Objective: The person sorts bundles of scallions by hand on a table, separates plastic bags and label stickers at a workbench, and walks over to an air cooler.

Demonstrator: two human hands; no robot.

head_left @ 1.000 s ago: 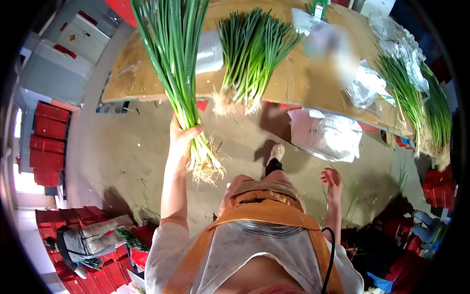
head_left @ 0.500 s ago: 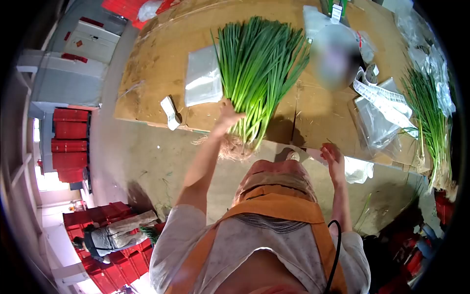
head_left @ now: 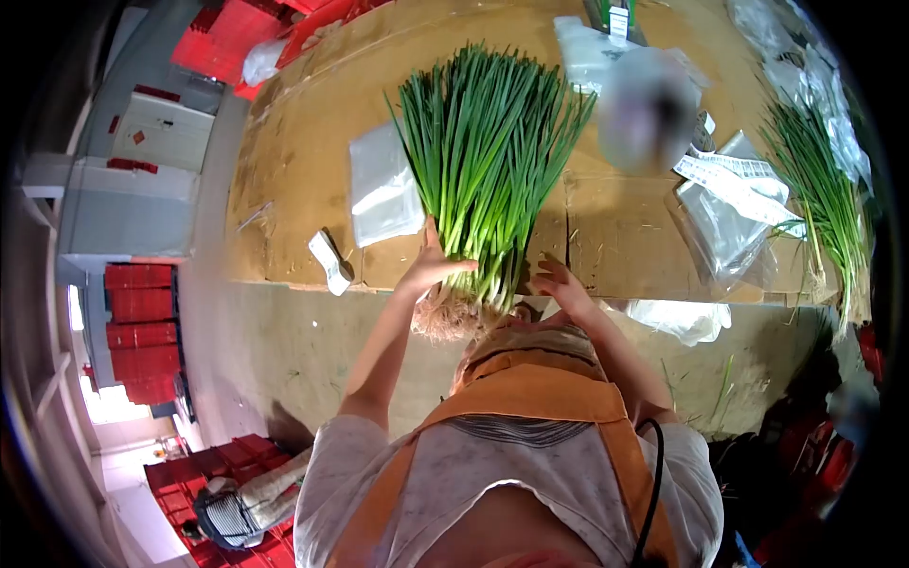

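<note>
A large bunch of green onions (head_left: 483, 161) lies on the cardboard-covered table (head_left: 312, 104), its roots over the near edge. At the left of its pale stems is my left hand (head_left: 431, 268), thumb and fingers spread against them. My right hand (head_left: 561, 282) is just right of the stems, fingers apart and holding nothing. Left of the leaves lie clear plastic bags (head_left: 386, 185) and a small white label strip (head_left: 329, 262).
On the right are label strips (head_left: 739, 189), more plastic bags (head_left: 724, 232) and another onion bunch (head_left: 826, 194). A white bag (head_left: 677, 320) shows below the table edge. Red crates (head_left: 142, 331) stand at left; a person (head_left: 232, 511) is at lower left.
The onions held in my left hand came down onto the bunch on the table. My left hand has loosened around the stems, and my right hand has moved up and left beside them.
</note>
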